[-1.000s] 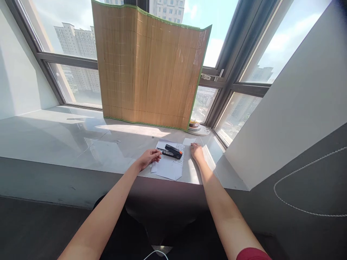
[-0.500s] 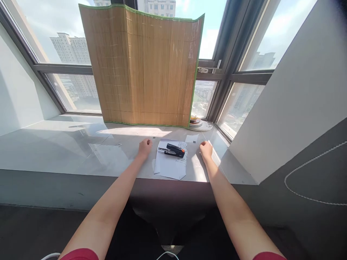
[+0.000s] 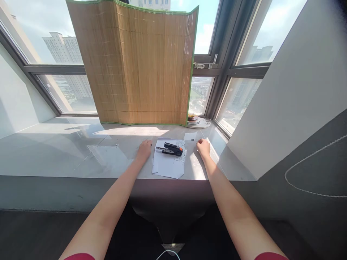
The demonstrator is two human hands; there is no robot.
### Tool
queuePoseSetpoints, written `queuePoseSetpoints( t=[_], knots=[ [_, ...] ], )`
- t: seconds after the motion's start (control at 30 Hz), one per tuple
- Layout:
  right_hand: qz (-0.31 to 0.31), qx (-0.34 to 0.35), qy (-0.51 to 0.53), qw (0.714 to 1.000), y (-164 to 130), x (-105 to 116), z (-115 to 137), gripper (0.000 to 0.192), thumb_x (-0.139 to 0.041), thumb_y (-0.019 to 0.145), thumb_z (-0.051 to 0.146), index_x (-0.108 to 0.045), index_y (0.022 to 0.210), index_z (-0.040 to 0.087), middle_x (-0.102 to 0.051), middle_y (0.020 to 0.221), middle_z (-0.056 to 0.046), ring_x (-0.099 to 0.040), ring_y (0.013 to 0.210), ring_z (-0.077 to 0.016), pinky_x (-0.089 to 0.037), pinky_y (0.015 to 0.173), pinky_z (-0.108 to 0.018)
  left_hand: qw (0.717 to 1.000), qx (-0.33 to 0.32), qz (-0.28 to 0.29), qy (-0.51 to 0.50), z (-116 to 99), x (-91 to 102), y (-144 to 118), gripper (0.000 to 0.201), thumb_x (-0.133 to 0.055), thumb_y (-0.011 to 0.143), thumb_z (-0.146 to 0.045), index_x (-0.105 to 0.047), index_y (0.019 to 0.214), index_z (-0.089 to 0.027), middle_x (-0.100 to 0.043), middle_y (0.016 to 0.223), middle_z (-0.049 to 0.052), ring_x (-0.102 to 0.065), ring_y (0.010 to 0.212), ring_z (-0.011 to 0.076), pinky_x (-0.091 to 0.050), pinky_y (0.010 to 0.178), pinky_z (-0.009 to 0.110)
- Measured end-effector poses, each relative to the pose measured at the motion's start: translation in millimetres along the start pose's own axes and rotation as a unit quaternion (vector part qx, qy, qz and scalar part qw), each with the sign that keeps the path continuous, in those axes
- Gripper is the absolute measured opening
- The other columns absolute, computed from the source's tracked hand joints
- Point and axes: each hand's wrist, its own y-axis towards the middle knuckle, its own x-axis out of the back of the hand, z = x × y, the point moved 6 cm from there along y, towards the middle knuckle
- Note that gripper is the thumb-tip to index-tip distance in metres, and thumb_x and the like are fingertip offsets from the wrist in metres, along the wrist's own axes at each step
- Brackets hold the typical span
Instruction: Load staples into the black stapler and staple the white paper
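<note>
Black, with a touch of orange at its right end, the stapler (image 3: pixel 172 149) lies on white papers (image 3: pixel 168 167) near the front edge of the sill (image 3: pixel 62 159), between the two hands. Its long axis runs roughly along that edge, a thin metal part jutting from the left end towards the left hand (image 3: pixel 144 148), which is the nearer one; the right hand (image 3: pixel 203 146) sits further off, towards the sill's right end.

The left hand is palm down, fingertips just beside a small dark piece (image 3: pixel 151 144); I cannot tell whether its grip has caught it. The right hand's fingers are curled in; whether anything is clenched inside is hidden. Left of them, near a small white paper (image 3: pixel 190 135), lies a second dark piece (image 3: pixel 192 139).

A bamboo mat (image 3: pixel 151 72) stands along the back edge, plates (image 3: pixel 198 123) by the back right corner. Sideways room looks widest leftward; the papers reach almost to the front edge.
</note>
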Motion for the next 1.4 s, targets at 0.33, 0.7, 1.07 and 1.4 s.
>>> queuePoseSetpoints(
  t=[0.33,0.7,1.07,1.4],
  knots=[
    [0.075,0.152,0.086,0.982,-34,-20,70,0.016,-0.054,0.087,0.028,-0.07,0.089,0.023,-0.073,0.09,-0.006,-0.062,0.082,-0.0215,-0.048,0.083,-0.033,1.0,-0.004,-0.026,-0.013,-10,13.3,-28,0.029,-0.046,0.095,-0.004,-0.069,0.098,-0.021,-0.062,0.111,0.013,-0.062,0.105,0.028,-0.049,0.089,0.039],
    [0.195,0.35,0.09,0.912,-80,-59,116,0.032,-0.058,0.1,0.052,-0.069,0.101,0.022,-0.07,0.095,-0.005,-0.06,0.091,-0.0215,-0.046,0.082,-0.033,0.994,-0.032,-0.04,-0.092,-27,26.5,-33,0.017,-0.041,0.103,-0.019,-0.056,0.111,-0.023,-0.067,0.103,0.01,-0.065,0.099,0.0269,-0.048,0.08,0.035],
    [0.265,0.295,0.114,0.911,-78,-62,113,0.036,-0.067,0.09,0.051,-0.069,0.11,0.021,-0.073,0.099,-0.004,-0.064,0.089,-0.0203,-0.046,0.079,-0.03,0.978,-0.127,-0.014,-0.162,-34,25.2,-34,0.034,-0.042,0.106,-0.027,-0.068,0.127,-0.022,-0.072,0.122,0.011,-0.063,0.119,0.0264,-0.049,0.104,0.038],
    [0.258,0.316,0.106,0.907,-79,-63,114,0.029,-0.073,0.087,0.049,-0.067,0.094,0.022,-0.068,0.089,-0.002,-0.06,0.084,-0.0207,-0.043,0.076,-0.031,0.965,-0.191,-0.063,-0.167,-35,30.1,-36,0.034,-0.048,0.103,-0.02,-0.078,0.117,-0.028,-0.067,0.101,0.007,-0.065,0.095,0.0215,-0.055,0.084,0.035]
  ],
)
